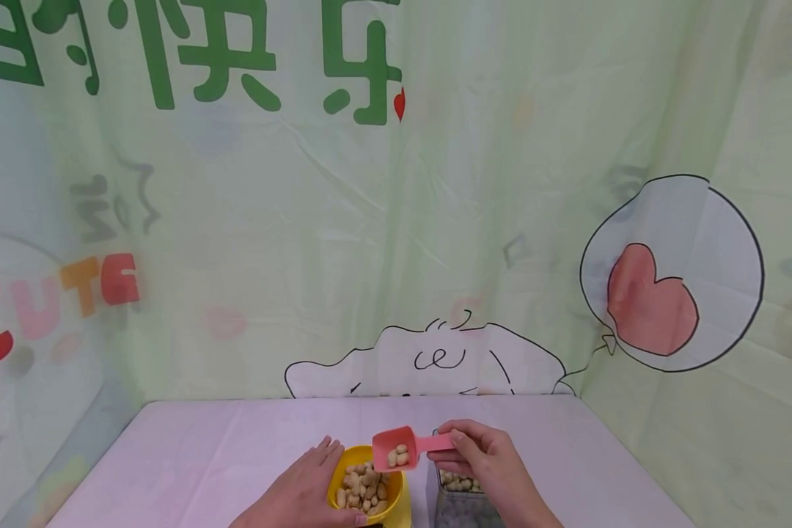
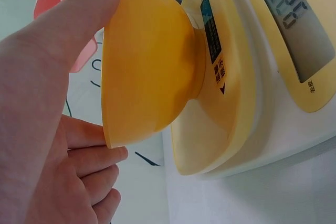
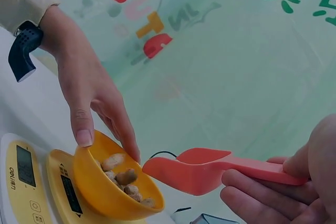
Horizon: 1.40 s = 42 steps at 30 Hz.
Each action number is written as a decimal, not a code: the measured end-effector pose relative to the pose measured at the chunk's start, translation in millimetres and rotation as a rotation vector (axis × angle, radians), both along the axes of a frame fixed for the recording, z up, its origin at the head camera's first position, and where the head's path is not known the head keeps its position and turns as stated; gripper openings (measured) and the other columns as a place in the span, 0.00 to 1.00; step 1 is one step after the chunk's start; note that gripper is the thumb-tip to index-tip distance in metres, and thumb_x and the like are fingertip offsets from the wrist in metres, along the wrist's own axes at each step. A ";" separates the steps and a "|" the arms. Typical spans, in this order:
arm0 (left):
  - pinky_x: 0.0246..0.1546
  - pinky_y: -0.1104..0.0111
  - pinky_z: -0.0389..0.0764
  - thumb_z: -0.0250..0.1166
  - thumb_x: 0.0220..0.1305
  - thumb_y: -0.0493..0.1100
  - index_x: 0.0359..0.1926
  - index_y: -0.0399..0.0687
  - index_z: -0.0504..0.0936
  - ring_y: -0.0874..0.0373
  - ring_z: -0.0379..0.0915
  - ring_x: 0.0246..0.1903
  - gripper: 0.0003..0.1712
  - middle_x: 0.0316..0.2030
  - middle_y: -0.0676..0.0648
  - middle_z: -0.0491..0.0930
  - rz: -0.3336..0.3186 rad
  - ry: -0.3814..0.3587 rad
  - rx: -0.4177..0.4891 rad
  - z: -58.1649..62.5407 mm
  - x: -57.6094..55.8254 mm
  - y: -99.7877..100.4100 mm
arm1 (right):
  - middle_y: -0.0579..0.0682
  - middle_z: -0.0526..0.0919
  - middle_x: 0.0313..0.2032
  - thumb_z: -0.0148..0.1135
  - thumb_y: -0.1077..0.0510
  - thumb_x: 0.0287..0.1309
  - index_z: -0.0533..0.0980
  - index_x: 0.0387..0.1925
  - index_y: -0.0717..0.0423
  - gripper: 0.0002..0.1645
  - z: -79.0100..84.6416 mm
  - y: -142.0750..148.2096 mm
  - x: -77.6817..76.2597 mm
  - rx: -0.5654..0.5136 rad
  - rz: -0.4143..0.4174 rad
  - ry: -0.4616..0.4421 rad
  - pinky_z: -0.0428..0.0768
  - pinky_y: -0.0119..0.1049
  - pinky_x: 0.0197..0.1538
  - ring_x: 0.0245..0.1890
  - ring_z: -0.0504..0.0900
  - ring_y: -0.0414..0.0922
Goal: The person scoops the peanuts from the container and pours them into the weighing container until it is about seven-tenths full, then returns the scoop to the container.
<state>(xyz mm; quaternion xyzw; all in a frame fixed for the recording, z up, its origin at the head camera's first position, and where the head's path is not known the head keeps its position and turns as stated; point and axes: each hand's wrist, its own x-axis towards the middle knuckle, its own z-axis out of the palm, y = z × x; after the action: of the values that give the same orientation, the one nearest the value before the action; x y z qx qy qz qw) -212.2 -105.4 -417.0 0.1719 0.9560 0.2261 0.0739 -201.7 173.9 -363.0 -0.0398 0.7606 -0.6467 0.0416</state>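
My left hand [image 1: 306, 488] holds a yellow bowl [image 2: 147, 61] by its rim, thumb on one side and fingers on the other. Peanuts in their shells [image 1: 363, 488] lie inside the bowl, which sits on the pan of a yellow and white kitchen scale [image 3: 23, 203]. Between the thumb and fingers of my right hand [image 1: 485, 458] is the handle of a pink scoop [image 3: 197, 174]. Held level over the far right rim of the bowl, the scoop carries a few peanuts [image 1: 398, 455].
Under my right hand stands a clear box [image 1: 465, 510] with more nuts [image 1: 458, 482], partly hidden. The scale's display [image 2: 299, 24] shows digits too unclear to read. A pale table [image 1: 191, 455] meets a printed curtain [image 1: 251, 220] at the back and sides.
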 end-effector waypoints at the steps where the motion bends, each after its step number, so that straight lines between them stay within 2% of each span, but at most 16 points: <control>1: 0.68 0.39 0.63 0.66 0.49 0.76 0.71 0.37 0.64 0.37 0.56 0.72 0.62 0.71 0.37 0.64 0.000 0.000 -0.002 -0.1 -0.3 0.1 | 0.62 0.86 0.45 0.49 0.60 0.74 0.75 0.55 0.70 0.18 0.3 -0.1 0.3 0.000 0.007 0.004 0.87 0.42 0.47 0.42 0.89 0.53; 6: 0.68 0.39 0.64 0.66 0.49 0.76 0.71 0.37 0.64 0.37 0.56 0.72 0.61 0.71 0.37 0.64 -0.003 0.012 -0.007 -1.0 -0.6 0.0 | 0.64 0.86 0.47 0.50 0.58 0.74 0.75 0.55 0.70 0.19 -0.4 0.7 2.5 0.011 0.060 0.056 0.86 0.43 0.49 0.43 0.89 0.52; 10: 0.67 0.38 0.64 0.66 0.50 0.76 0.71 0.37 0.64 0.37 0.57 0.72 0.61 0.71 0.37 0.65 0.002 0.011 -0.007 -1.5 -0.4 0.4 | 0.62 0.85 0.48 0.52 0.57 0.73 0.76 0.54 0.68 0.19 -0.9 -0.7 4.4 0.061 0.109 0.114 0.86 0.44 0.49 0.44 0.88 0.52; 19: 0.67 0.38 0.65 0.65 0.50 0.76 0.71 0.36 0.63 0.36 0.57 0.72 0.61 0.71 0.36 0.64 -0.008 0.030 0.000 -2.5 2.1 0.6 | 0.61 0.86 0.47 0.54 0.56 0.72 0.77 0.52 0.66 0.18 -2.1 -2.5 7.9 0.136 0.137 0.210 0.87 0.41 0.47 0.44 0.88 0.50; 26: 0.66 0.37 0.65 0.67 0.49 0.75 0.71 0.37 0.64 0.37 0.57 0.72 0.61 0.71 0.37 0.64 0.001 0.007 0.010 -1.4 1.4 1.6 | 0.61 0.84 0.50 0.52 0.57 0.73 0.76 0.54 0.66 0.17 -2.9 2.5 9.3 0.096 0.104 0.197 0.87 0.38 0.47 0.45 0.88 0.50; 31: 0.67 0.37 0.65 0.68 0.48 0.75 0.71 0.37 0.63 0.37 0.56 0.72 0.62 0.71 0.37 0.64 0.015 -0.010 0.019 -1.9 0.4 1.9 | 0.62 0.85 0.48 0.53 0.59 0.72 0.76 0.53 0.67 0.17 -1.9 7.5 8.8 0.068 0.061 0.207 0.87 0.38 0.46 0.44 0.88 0.53; 42: 0.66 0.37 0.65 0.67 0.48 0.76 0.73 0.36 0.60 0.36 0.55 0.72 0.64 0.73 0.36 0.61 0.010 0.008 0.036 -0.8 3.3 1.0 | 0.63 0.85 0.49 0.51 0.60 0.73 0.76 0.54 0.67 0.16 1.4 14.0 9.6 0.015 -0.004 0.161 0.87 0.37 0.47 0.43 0.89 0.50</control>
<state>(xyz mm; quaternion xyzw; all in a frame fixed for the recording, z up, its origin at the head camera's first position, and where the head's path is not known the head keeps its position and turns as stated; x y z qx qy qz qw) -208.9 -104.4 -417.8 0.1692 0.9529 0.2429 0.0656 -192.2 188.0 -361.6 -0.0902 0.7664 -0.6357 -0.0207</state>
